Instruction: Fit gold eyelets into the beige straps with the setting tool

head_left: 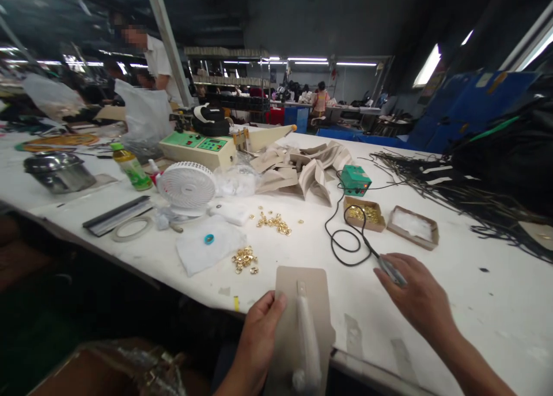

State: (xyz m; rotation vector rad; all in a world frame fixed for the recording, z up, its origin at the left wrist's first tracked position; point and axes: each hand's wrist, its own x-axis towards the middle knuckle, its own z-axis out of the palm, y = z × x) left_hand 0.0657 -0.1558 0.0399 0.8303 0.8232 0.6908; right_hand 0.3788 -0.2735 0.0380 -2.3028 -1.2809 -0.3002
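Observation:
My left hand (261,332) is closed on the left edge of a flat beige panel (285,315), thumb on top. Down the panel's middle runs a strap in whitish wrapping (306,338); its lower end is near the bottom of the view. My right hand (417,289), to the right of the panel and over the white table, is closed around a grey corded pen-like tool (392,271). From the tool a black cord (334,240) loops back toward a small green box (355,180) with a red light. The tool's working tip is hidden or too small to see.
Gold metal clasps (245,259) lie in piles on the white table (466,309). Behind the cord are a carton of small gold parts (374,212) and another shallow carton (434,235). A white fan (186,187), a bottle (132,167) and beige pieces (280,174) stand farther back.

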